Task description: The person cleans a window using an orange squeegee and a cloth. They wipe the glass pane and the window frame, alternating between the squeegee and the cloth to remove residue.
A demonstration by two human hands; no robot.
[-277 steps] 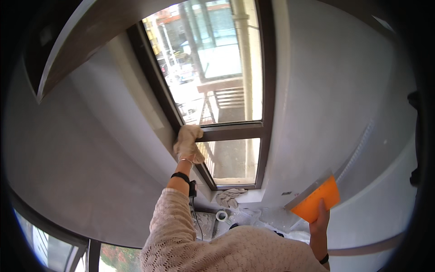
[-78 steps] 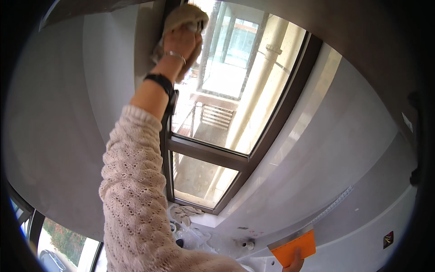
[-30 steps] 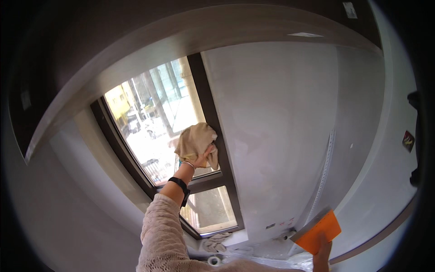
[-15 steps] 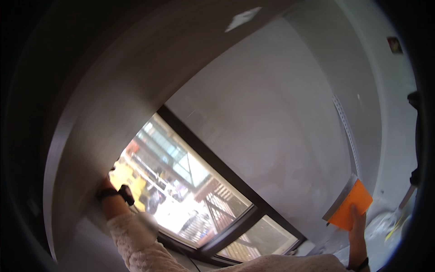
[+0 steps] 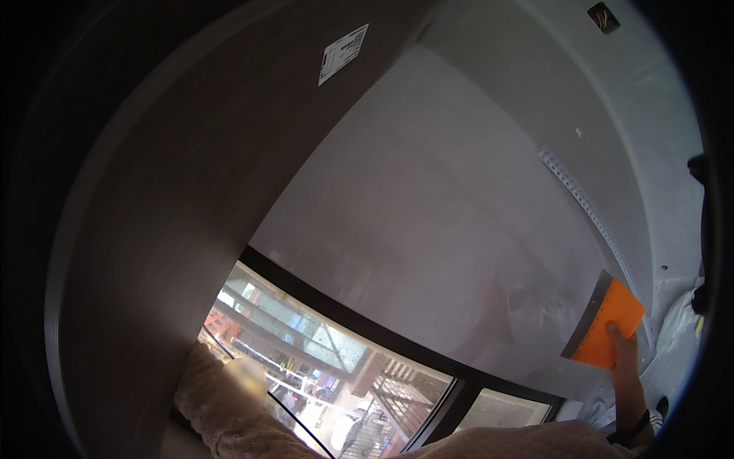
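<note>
My right hand (image 5: 623,344) is closed on a wide putty knife (image 5: 610,327) with an orange body and a grey blade edge. Its blade side faces left, toward the grey plastered wall (image 5: 436,199). Whether the blade touches the wall I cannot tell. A white perforated corner strip (image 5: 587,203) runs along the wall's edge just above the putty knife. At the lower left only my knitted left sleeve (image 5: 210,405) shows, beside a dark brown panel (image 5: 176,191); the left hand itself is hidden.
A dark-framed window (image 5: 321,340) lies below the wall, with a street beyond it. A white label (image 5: 342,53) sticks to the brown panel. An electrical box with wires (image 5: 603,17) is at the upper right, and crumpled plastic sheeting (image 5: 673,340) at the right.
The view has turned, so the window sits lower. My left hand, earlier visible by the panel's edge, has gone out of sight. The right hand still holds the putty knife, now farther right.
</note>
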